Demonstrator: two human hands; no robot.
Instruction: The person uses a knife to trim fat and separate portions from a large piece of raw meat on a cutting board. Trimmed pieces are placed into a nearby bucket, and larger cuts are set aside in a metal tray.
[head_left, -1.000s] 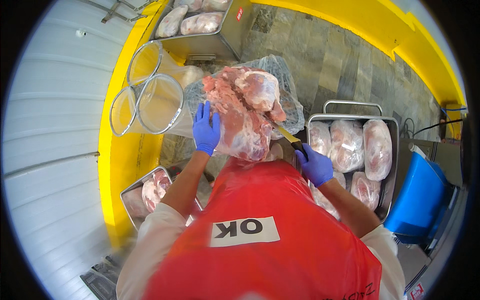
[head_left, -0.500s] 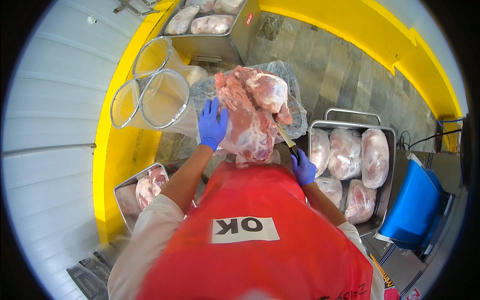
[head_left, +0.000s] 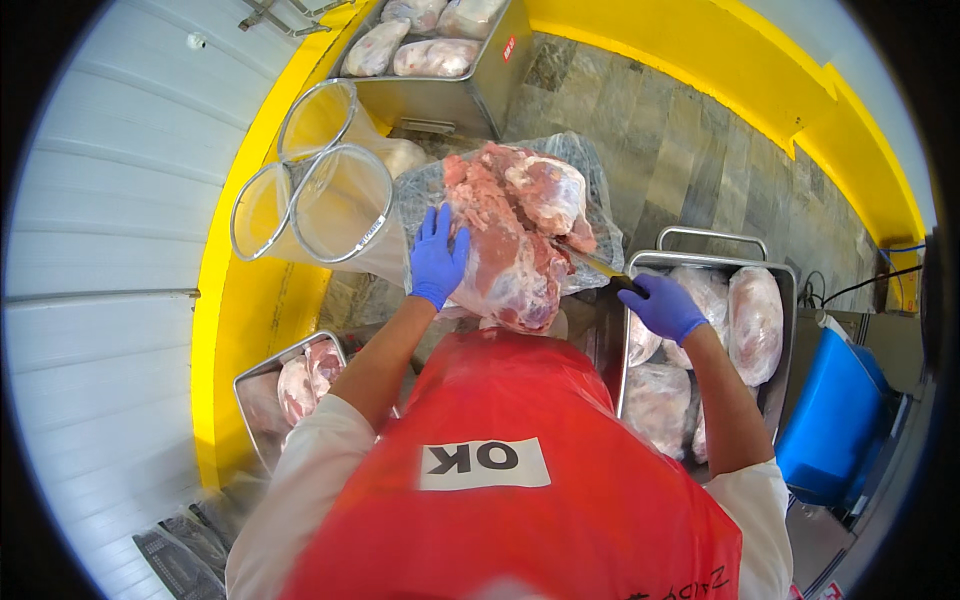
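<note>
A big raw meat joint (head_left: 520, 240) lies on a clear plastic sheet (head_left: 590, 170) on the table, straight ahead of the red apron (head_left: 520, 470). The left hand (head_left: 438, 258), in a blue glove, lies flat and open against its left flank, steadying it. The right hand (head_left: 662, 305) has its grip closed around a knife (head_left: 600, 268), blade meeting the meat's right edge. Cutting well likely means short strokes away from the steadying fingers. Steel trays of meat (head_left: 720, 330) stand right; clear tubs (head_left: 340, 205) left; yellow-edged grey floor beyond.
</note>
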